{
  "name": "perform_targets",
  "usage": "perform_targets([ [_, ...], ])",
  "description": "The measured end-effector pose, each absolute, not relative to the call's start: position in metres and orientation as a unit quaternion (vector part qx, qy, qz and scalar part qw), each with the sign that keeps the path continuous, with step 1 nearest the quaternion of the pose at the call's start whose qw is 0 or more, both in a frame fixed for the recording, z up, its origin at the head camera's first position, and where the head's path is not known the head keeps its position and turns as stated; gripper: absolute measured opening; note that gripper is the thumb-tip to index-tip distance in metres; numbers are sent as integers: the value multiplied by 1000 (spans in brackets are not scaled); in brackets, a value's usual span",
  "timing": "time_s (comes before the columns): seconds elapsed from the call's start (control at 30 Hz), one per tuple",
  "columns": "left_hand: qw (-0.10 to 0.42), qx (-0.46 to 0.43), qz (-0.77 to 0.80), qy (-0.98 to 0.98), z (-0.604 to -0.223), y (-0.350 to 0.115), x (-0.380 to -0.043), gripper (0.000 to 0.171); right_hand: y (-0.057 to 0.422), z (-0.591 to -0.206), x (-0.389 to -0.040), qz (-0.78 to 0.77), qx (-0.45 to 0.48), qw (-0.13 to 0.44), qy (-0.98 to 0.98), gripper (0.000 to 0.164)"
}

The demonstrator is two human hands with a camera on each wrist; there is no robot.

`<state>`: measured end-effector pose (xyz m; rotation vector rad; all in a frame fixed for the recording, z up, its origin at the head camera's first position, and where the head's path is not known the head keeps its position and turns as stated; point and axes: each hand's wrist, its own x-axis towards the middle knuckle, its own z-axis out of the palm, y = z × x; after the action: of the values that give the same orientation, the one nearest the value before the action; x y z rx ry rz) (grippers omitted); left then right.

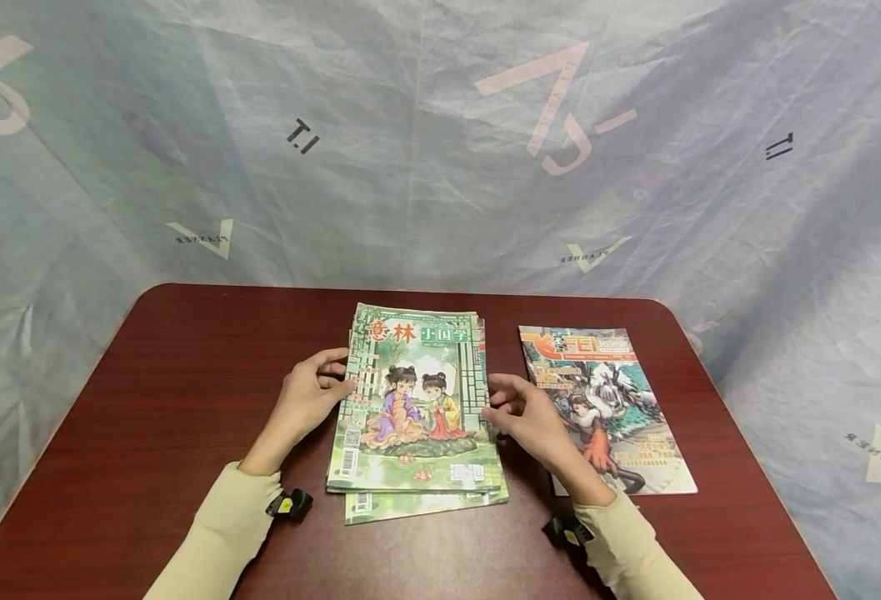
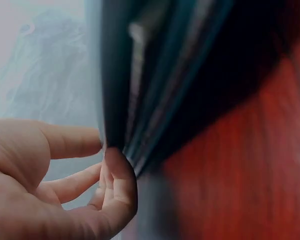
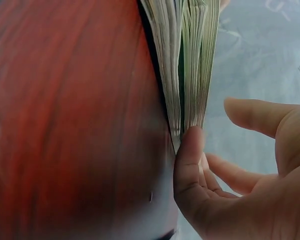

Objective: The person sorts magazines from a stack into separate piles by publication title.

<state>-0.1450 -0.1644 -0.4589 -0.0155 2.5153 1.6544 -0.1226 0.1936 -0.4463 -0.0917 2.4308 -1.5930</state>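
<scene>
A stack of magazines (image 1: 417,400) lies between the two hands, its top green cover showing two cartoon children. At its lower edge, another green magazine (image 1: 425,505) juts out askew from underneath. My left hand (image 1: 311,398) pinches the stack's left edge; in the left wrist view the thumb (image 2: 75,141) meets the cover and a curled finger (image 2: 121,175) bears on the side. Against the right edge, fingers of my right hand (image 1: 533,421) touch the page ends (image 3: 192,75). In the right wrist view its thumb (image 3: 255,115) stands off from the cover.
Another magazine (image 1: 613,408), with a red-gloved figure on its cover, lies to the right, partly behind the right hand. All rest on a dark red wooden table (image 1: 185,400). A grey printed fabric sheet (image 1: 410,167) hangs behind and around the table.
</scene>
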Motion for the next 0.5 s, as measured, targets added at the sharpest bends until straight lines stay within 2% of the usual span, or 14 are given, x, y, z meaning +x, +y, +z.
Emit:
perform_targets([
  [0.3, 79, 13, 545, 834, -450, -153, -139, 58, 195, -446, -122, -535, -20, 129, 835, 64],
  [0.5, 94, 13, 549, 830, -448, -146, -137, 64, 197, -444, -122, -535, -21, 118, 836, 61],
])
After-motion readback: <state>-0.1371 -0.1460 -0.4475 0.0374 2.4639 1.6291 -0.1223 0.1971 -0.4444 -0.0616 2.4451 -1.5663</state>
